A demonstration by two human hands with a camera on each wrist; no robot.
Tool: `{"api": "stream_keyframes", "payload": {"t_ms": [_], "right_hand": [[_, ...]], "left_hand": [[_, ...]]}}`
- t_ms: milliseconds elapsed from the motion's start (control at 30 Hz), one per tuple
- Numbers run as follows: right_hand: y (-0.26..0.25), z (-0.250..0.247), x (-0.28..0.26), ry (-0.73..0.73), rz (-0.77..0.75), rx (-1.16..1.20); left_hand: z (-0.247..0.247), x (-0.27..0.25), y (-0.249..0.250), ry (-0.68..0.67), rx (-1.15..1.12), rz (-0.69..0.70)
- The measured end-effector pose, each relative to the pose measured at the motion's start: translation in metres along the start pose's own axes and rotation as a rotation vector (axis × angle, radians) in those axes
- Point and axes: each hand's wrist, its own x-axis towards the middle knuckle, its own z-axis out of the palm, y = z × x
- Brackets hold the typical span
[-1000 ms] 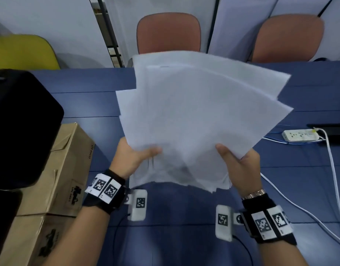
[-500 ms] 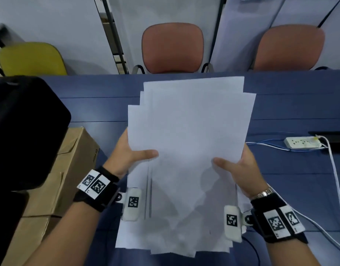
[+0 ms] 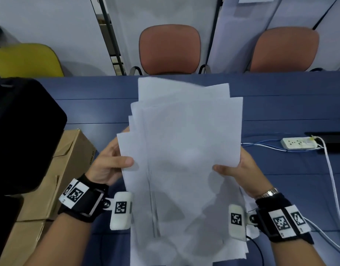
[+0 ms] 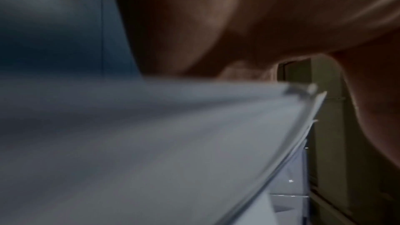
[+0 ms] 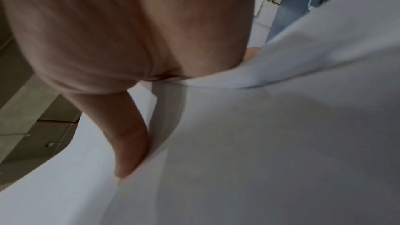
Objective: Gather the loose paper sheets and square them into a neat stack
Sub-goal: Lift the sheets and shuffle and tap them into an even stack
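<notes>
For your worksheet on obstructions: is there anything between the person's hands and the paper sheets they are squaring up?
Nothing visible does. The left hand and right hand already grip the paper sheets at their side edges, thumbs on top, with the sheets held above the blue table.

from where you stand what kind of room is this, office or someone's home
Most likely an office or meeting room: a long blue table with padded chairs lined up along its far side, a power strip with cables on the table, and cardboard boxes stacked at the left.
</notes>
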Motion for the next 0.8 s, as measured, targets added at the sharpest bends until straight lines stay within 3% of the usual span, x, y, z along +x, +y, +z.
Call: {"api": "stream_keyframes", "payload": {"t_ms": [100, 300, 467, 600, 800], "right_hand": [[0.001, -0.004, 0.004, 0.025, -0.012, 0.02], [-0.008, 0.007, 0.002, 0.223, -0.169, 0.022], [-0.008, 0.037, -0.002, 0.47, -0.308, 0.011], [0.003, 0.052, -0.004, 0.573, -0.27, 0.08], [0.032, 0.053, -0.004, 0.503, -0.148, 0.094]], "left_hand": [[0.002, 0.001, 0.005, -0.173, -0.109, -0.008], [-0.005, -0.003, -0.029, 0.211, 0.339, -0.056], [0.023, 0.011, -0.046, 0.507, 0.463, 0.228], [0.024, 0.014, -0.058, 0.616, 0.502, 0.274], [0.009, 0.005, -0.09, 0.666, 0.464, 0.16]]}}
